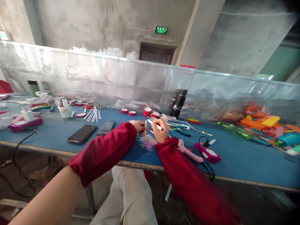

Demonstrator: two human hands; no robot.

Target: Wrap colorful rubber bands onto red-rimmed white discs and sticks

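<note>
Pale tan, narrow, flat-looking stick point(146, 127) with a darker upper end stands roughly upright above the blue, smooth tabletop point(236, 157), its lower end near a loose heap of thin, pastel, many-coloured little loops point(149, 142). The left hand point(140, 127) has its fingertips pinched together on the stick. The right hand point(161, 131) is closed on a slender, white, cylindrical marker point(158, 126) with a black rear end; the marker's front end points at the stick's top, and whether the two touch I cannot tell. Both forearms wear dark red, wrinkled cloth sleeves point(110, 147), gathered at the cuffs.

Just beside the right sleeve lies a pale pink, rounded plastic tool with a handle point(191, 153), and next to it a glossy magenta box with rounded corners point(208, 153) and a black cord. Pliers with green-and-black grips point(183, 130) lie beyond the right hand. Behind the hands sit squat, red, patterned round rolls point(147, 112) and a tall, black, cylindrical bottle point(178, 103), tilted in view. Left of the left hand, a flat, dark, glass-faced phone point(82, 133) lies near a white tapered cup point(64, 112) full of pens. Grey perforated metal sheeting point(98, 78) borders the far edge.
</note>
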